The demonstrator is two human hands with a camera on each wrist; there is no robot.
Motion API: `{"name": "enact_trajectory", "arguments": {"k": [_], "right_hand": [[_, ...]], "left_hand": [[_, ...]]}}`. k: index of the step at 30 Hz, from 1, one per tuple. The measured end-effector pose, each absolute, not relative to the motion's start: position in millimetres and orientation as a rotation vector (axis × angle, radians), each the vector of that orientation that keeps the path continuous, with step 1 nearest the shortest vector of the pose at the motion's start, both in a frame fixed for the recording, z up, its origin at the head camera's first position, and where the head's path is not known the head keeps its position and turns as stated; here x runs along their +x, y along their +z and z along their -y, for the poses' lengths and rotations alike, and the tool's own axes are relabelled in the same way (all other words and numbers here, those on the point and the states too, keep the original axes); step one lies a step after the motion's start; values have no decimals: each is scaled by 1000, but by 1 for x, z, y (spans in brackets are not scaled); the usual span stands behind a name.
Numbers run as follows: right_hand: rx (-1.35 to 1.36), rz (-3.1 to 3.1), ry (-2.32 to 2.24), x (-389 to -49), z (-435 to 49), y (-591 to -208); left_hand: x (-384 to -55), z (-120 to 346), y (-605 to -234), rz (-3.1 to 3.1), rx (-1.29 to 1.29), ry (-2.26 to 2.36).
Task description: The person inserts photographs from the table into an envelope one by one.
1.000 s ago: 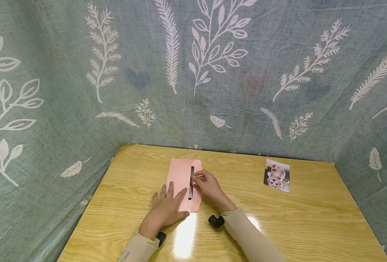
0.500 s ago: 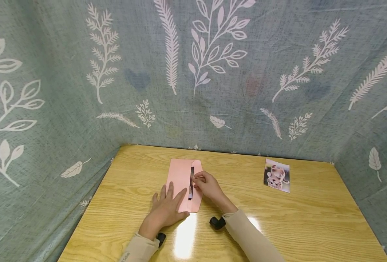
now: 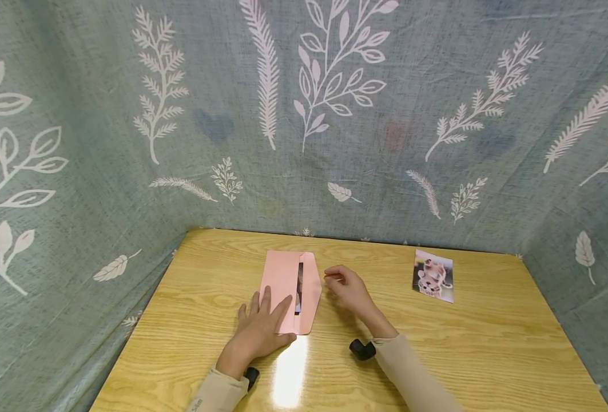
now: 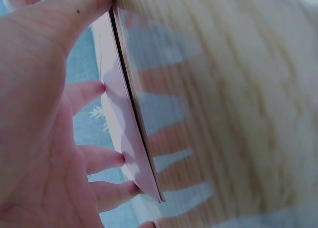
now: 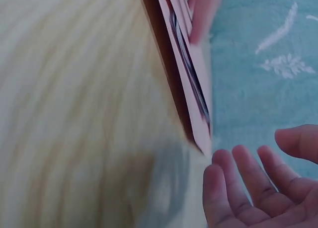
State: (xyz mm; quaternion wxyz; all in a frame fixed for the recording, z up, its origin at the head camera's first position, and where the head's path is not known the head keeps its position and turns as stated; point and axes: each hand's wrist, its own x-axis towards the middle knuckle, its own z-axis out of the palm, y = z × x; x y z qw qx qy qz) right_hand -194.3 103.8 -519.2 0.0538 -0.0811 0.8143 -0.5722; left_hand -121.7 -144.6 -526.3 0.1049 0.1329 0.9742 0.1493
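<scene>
A pink envelope (image 3: 281,274) lies on the wooden table with its flap (image 3: 311,292) unfolded to the right. In its opening a dark strip of a photo (image 3: 299,289) shows; most of that photo is hidden inside. My left hand (image 3: 259,326) rests with spread fingers on the envelope's lower left part, and in the left wrist view its fingertips (image 4: 117,158) touch the pink paper. Just right of the flap, my right hand (image 3: 352,294) is apart from the envelope, its fingers loosely bent and holding nothing. The right wrist view shows the photo edges inside the envelope (image 5: 201,138).
Another photo (image 3: 433,276), of a pale furry animal, lies at the right of the table (image 3: 489,343). Grey-green cloth (image 3: 283,194) with white leaf prints hangs behind the table and at both sides. Black wrist cameras (image 3: 362,349) sit at the sleeves.
My right hand has let go at the envelope's opening and moved right, off the flap. The flap's pointed edge now shows whole. My left hand has stayed in place.
</scene>
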Motion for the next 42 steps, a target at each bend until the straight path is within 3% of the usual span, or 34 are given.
{"name": "enact_trajectory", "arguments": {"k": [23, 34, 42], "right_hand": [[-112, -2799, -1584, -207, -226, -499], [265, -2945, -1433, -211, -300, -501], [344, -2966, -1373, -214, -334, -504]], "left_hand": [[-122, 144, -526, -2863, 389, 441], [-121, 144, -526, -2859, 383, 448], [-122, 144, -526, -2864, 384, 448]]}}
